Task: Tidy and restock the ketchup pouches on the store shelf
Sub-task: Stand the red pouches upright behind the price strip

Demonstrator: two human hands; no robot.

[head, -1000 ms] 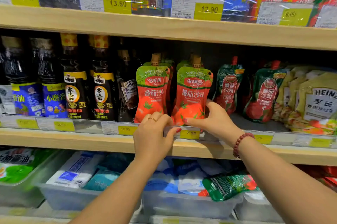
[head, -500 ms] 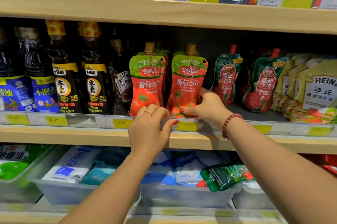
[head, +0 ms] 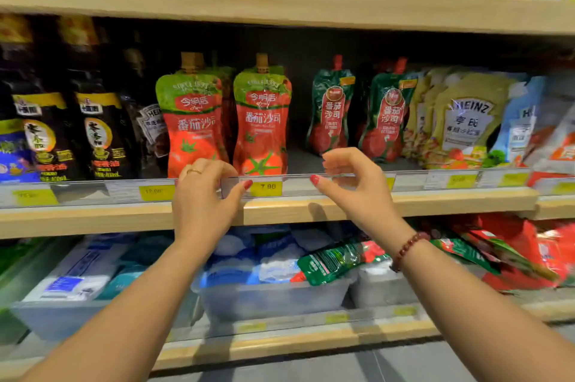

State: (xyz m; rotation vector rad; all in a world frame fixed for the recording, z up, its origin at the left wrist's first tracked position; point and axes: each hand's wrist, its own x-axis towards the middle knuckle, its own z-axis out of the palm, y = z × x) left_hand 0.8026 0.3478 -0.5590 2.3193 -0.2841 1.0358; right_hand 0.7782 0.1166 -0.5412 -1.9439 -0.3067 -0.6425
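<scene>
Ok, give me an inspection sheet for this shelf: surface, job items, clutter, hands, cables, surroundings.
Surface: wooden middle shelf, clear price rail along its front.
Job's things: two red ketchup pouches upright side by side; gap to their right.
Clutter: green pouch lying across lower bins.
Grippers: left hand on the rail; right hand open, holding nothing.
Cables: nothing seen.
Surroundings: dark sauce bottles left, Heinz pouches right.

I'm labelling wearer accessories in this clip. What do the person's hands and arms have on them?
Both forearms are bare, no sleeves in view. The left hand wears a thin gold ring. The right hand has a dark red beaded bracelet at the wrist. Visible nails are painted red.
</scene>
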